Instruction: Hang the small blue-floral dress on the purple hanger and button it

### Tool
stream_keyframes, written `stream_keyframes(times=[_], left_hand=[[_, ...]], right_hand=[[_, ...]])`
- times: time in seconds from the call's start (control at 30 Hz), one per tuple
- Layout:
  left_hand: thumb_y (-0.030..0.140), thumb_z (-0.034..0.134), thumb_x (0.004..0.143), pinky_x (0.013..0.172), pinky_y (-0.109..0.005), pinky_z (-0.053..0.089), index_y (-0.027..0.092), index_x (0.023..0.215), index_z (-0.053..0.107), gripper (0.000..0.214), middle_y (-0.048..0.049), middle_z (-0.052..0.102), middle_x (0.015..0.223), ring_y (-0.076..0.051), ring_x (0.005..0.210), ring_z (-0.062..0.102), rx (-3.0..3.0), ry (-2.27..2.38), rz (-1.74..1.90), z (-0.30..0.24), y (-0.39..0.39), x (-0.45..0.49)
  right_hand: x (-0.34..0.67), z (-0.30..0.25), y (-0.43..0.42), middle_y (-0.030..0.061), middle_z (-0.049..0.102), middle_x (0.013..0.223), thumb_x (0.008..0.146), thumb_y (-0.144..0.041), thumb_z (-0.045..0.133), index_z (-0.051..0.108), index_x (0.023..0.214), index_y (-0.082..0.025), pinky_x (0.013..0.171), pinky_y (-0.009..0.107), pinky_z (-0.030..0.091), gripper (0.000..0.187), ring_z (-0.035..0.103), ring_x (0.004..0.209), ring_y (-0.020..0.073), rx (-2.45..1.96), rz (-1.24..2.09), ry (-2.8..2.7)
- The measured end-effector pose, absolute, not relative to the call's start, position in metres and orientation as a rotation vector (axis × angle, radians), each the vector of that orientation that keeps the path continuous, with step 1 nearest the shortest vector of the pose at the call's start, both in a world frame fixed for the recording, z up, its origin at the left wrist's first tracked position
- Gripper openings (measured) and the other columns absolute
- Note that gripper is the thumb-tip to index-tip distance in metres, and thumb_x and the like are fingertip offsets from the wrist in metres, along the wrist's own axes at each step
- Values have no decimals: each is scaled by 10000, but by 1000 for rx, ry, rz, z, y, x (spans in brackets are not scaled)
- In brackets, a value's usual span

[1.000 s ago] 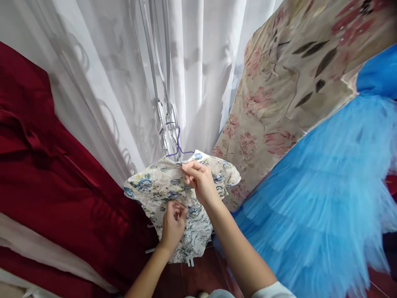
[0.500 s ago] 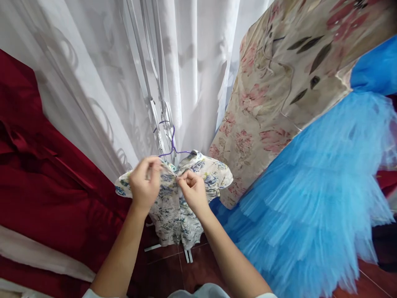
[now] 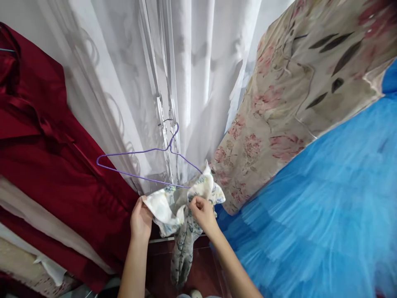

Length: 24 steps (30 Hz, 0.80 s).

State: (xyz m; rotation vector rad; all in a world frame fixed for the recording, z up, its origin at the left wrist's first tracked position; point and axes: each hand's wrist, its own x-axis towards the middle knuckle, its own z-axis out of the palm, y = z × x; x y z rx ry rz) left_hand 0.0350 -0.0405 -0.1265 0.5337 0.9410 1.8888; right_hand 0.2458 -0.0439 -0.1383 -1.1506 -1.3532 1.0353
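Observation:
A small white garment with a blue floral print (image 3: pixel 182 215) hangs half off a purple wire hanger (image 3: pixel 136 163), which hooks on a clear rail against the white curtain. My left hand (image 3: pixel 140 219) grips the garment's left shoulder, pulled free of the hanger. My right hand (image 3: pixel 203 211) pinches the cloth near the neck, where the right shoulder still sits on the hanger's end. The garment's lower part droops crumpled between my arms.
A dark red satin garment (image 3: pixel 40 140) hangs at left over pale cloth. A beige rose-print fabric (image 3: pixel 288 99) and a blue tulle skirt (image 3: pixel 325 215) fill the right. White sheer curtain (image 3: pixel 192 74) is behind. Dark red floor tiles (image 3: pixel 204 269) show below.
The left side of the garment has come off the hanger, whose bare left arm now shows. Both hands have dropped lower with the cloth, which has gone from spread to bunched.

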Motion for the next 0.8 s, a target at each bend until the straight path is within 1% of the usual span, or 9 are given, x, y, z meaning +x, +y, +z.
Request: stream_keyframes(times=[0.07,0.17,0.2,0.3,0.4,0.47,0.57,0.67,0.8], left_hand=[[363,727,768,659,-263,494,153,794,656,223,-35,650,756,-164,694,610,641,941,1800,-129,-59,65],[363,686,835,705,-267,491,164,852,717,202,-47,659,790,-179,746,612,1187,994,1509,-120,-77,98],[360,656,863,736,-276,493,170,861,733,204,-55,662,809,-189,775,617,1386,998,1414,-115,-81,106],[378,603,904,929,-328,466,211,1026,747,252,-89,667,1014,-233,1001,617,1652,976,1338,-109,-83,115],[489,544,920,1040,-376,416,251,1297,624,453,-100,637,1205,-256,1174,568,1561,837,1069,-120,-86,114],[537,571,886,979,-380,468,225,1255,649,489,-102,682,1136,-265,1096,617,1480,771,784,-136,-93,116],[460,695,806,895,-354,502,201,1061,733,365,-76,727,1021,-267,981,651,1519,908,624,-161,-106,121],[404,655,844,868,-337,494,196,1009,745,281,-55,733,978,-260,944,645,1650,1049,732,-167,-108,120],[403,562,916,814,-294,483,163,1000,717,298,-45,701,882,-234,885,626,1722,1099,971,-139,-97,103]], right_hand=[[262,-141,-50,-7,578,681,743,-238,701,634,757,-186,604,261,408,86,526,648,163,-1109,1074,-1485],[272,-135,-70,46,658,1030,671,-282,813,670,1081,-224,880,354,463,438,580,979,263,-865,1288,-1790],[273,-133,-77,47,652,1049,692,-320,808,664,1100,-225,911,368,458,443,572,1005,271,-785,1376,-1837],[276,-128,-92,23,625,875,821,-429,692,672,961,-193,788,323,480,275,561,843,216,-756,1534,-1711],[293,-115,-100,1,566,753,860,-452,641,660,850,-173,660,269,436,280,483,700,158,-812,1571,-1627],[315,-99,-101,-9,530,682,854,-444,648,659,781,-163,587,248,392,291,426,626,134,-827,1573,-1705],[357,-73,-89,-25,485,565,822,-397,686,665,662,-152,503,232,322,293,366,539,111,-923,1437,-1865],[391,-49,-56,-16,529,520,728,-316,764,689,603,-141,484,231,325,228,413,512,116,-1022,1175,-1811],[391,-22,6,3,620,588,657,-288,816,710,641,-143,520,234,408,179,524,561,143,-1010,1102,-1659]])
